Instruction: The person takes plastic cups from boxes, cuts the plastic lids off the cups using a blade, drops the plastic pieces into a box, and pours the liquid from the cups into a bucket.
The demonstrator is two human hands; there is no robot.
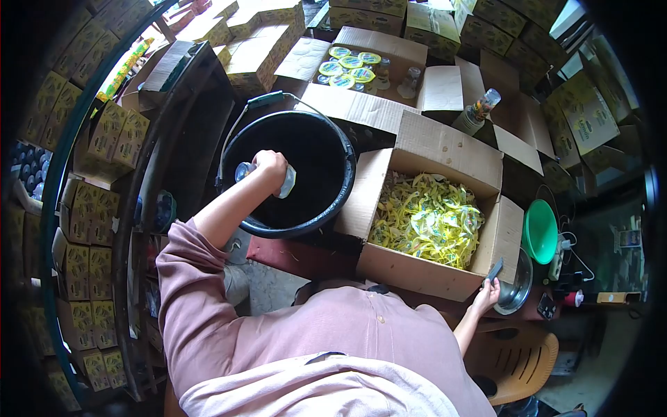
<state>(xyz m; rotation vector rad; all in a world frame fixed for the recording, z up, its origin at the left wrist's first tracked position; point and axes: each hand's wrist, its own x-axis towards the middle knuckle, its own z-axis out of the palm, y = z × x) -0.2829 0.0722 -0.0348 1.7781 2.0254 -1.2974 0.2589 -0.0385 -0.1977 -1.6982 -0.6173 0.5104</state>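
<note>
- A clear jar (244, 172) is seen lying on its side in the left hand (271, 167), with a pale, yellowish round lid (287, 182) at the end turned away from the arm; its contents cannot be made out.
- The jar is held over the open top of a black bucket (326, 215), whose wire handle is raised behind it.
- The hands are kept well apart: the left is clamped around the jar's middle, the right (488, 297) around a thin dark tool (495, 270), beside a glass bowl (515, 295).
- Between the hands, a cardboard box (424, 272) is filled with yellow-green strips (431, 219).
- Behind it, at least 6 yellow-rimmed lids (351, 62) are seen in an open carton (382, 43).
- A green bowl (540, 231) is placed right of the box.
</note>
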